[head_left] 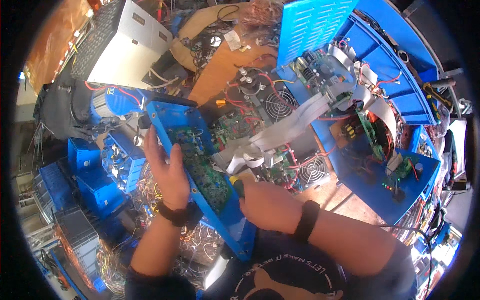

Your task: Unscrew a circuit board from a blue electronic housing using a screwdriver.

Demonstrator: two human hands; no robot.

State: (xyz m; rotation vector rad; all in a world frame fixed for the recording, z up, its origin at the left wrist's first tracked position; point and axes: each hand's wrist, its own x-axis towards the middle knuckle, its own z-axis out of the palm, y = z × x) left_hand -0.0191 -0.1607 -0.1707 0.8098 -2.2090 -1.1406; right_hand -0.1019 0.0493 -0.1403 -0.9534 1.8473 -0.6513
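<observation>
My left hand (169, 175) rests against the outer edge of a blue metal panel (227, 232), its fingers stretched out and thumb apart. The panel stands tilted in front of me. Fixed to its inner face is a green circuit board (210, 185) crowded with small parts. My right hand (267, 205) is closed around a screwdriver (238, 186) with a green and yellow handle, next to the board's right edge. The screwdriver's shaft cannot be made out. Close by, a grey ribbon cable (295, 120) runs from the board area to the right.
Beyond the panel lie fans (279, 106), red wires and more boards. A slotted blue cover (315, 30) stands upright behind. A white metal case (132, 47) is at the far left. Blue bins (100, 187) and tangled wires (135, 215) fill the left. Another blue panel (390, 190) sits right.
</observation>
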